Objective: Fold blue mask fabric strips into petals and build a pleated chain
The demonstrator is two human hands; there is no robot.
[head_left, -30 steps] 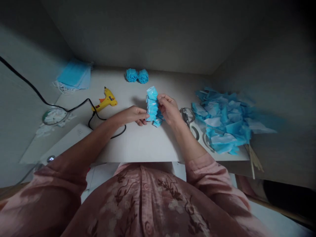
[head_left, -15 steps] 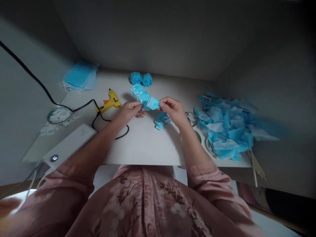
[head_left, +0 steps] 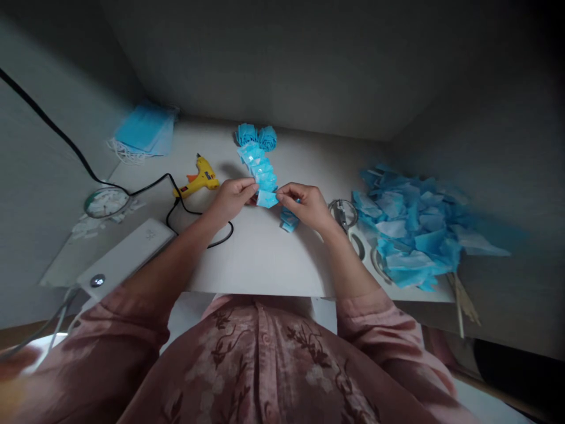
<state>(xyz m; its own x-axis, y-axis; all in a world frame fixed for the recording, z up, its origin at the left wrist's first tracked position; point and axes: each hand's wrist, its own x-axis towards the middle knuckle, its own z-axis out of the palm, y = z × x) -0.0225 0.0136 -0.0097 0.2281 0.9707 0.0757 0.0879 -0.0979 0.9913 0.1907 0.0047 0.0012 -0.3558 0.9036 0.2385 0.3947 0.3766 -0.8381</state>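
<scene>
Now the two ends of my work sit closer together: half a second ago my right hand held the small blue end piece out to the side, and at this moment that piece lies against the near end of the pleated blue strip. My left hand pinches the strip's left edge between thumb and finger, low down, close to where the end piece meets it. My right thumb and fingertips are drawn narrow on the right corner of that piece. A second ago the strip stood nearly upright between my hands; now it slants up and away to the left, its far end in front of two blue rosettes, though whether it touches them I cannot tell. To my judgement, the handling has moved to the near end, and lining up that last fold is the step in hand; whether the piece is already fixed I can't make out. Beneath my right hand another blue folded bundle rests on the white table, partly covered by my fingers. The yellow glue gun lies beyond my left wrist, untouched, and the heap of blue scraps spreads to my right.
</scene>
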